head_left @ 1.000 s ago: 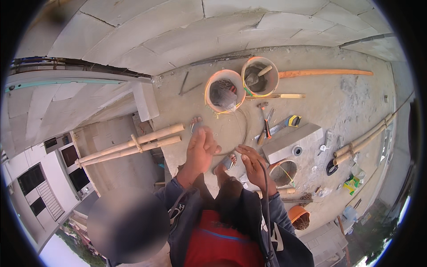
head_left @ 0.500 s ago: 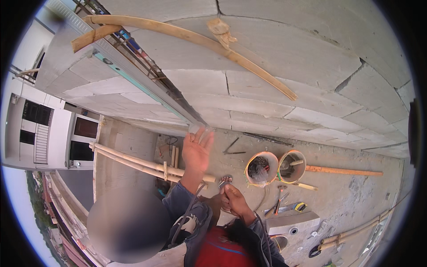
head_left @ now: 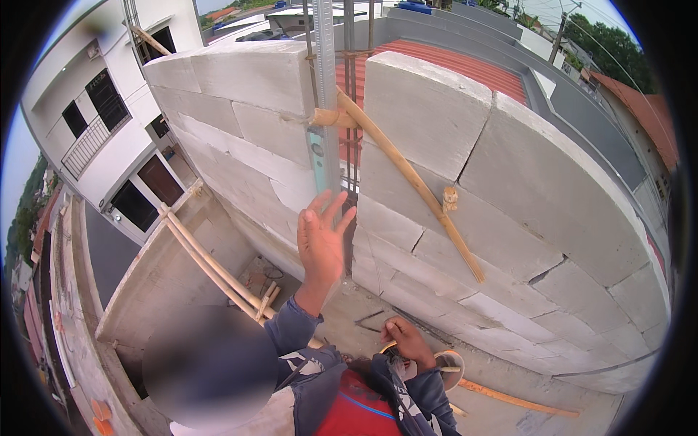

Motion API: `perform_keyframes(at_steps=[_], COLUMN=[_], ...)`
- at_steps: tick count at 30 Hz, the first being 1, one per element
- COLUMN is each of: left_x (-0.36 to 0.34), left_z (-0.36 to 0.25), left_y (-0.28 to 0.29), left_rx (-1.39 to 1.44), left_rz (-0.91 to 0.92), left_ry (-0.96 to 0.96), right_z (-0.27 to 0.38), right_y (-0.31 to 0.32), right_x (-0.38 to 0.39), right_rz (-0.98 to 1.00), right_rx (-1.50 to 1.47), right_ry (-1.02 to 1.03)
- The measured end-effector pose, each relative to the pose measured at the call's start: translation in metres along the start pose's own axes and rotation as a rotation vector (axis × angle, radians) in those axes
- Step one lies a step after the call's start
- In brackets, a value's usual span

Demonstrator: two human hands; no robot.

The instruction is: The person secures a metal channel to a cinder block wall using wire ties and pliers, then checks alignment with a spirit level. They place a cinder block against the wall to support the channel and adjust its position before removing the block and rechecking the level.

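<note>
The left hand [head_left: 322, 243] is up high, near the middle. Its fingers are spread out and loose, and I see nothing held in them. The green level [head_left: 318, 161] is right by the fingertips, at 12 o'clock from them. It is long and thin, and it stands up and down, from 12 to 6 o'clock. I cannot tell if the fingers touch it. The silver metal strip [head_left: 326, 80] stands tall the same way, just beside the level.

The left hand is much nearer to both. The right hand [head_left: 411, 341] is low, between 4 and 5 o'clock from the left hand. Its fingers curl in, and I cannot tell if they hold anything. A bucket [head_left: 461, 362] sits at 4 o'clock from it.

A short piece of wood [head_left: 329, 118] crosses the strip above the level. A long wood stick [head_left: 411, 178] slants down the block wall [head_left: 429, 138], from 11 to 5 o'clock. 2 light poles [head_left: 218, 272] lie between 8 and 9 o'clock from the left hand.
</note>
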State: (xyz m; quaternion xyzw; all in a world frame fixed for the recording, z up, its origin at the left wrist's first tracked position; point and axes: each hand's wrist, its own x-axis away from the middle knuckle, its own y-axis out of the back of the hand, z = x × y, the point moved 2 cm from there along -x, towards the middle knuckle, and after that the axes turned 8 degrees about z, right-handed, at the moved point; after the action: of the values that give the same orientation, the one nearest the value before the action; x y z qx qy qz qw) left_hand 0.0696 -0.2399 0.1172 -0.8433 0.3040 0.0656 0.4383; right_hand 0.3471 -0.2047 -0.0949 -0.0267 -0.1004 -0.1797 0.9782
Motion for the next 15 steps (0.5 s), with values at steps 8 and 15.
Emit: perform_keyframes(at_steps=[8, 15], left_x=[0.039, 0.106], left_z=[-0.017, 0.013], left_y=[0.02, -0.027], left_rx=[-0.236, -0.308], left_rz=[0.309, 0.655], left_ry=[-0.016, 0.289], right_z=[0.009, 0.204], right_y=[0.102, 0.044], right_x=[0.131, 0.04], right_rz=[-0.952, -0.549], right_rx=[0.035, 0.457], right_ry=[0.039, 0.794])
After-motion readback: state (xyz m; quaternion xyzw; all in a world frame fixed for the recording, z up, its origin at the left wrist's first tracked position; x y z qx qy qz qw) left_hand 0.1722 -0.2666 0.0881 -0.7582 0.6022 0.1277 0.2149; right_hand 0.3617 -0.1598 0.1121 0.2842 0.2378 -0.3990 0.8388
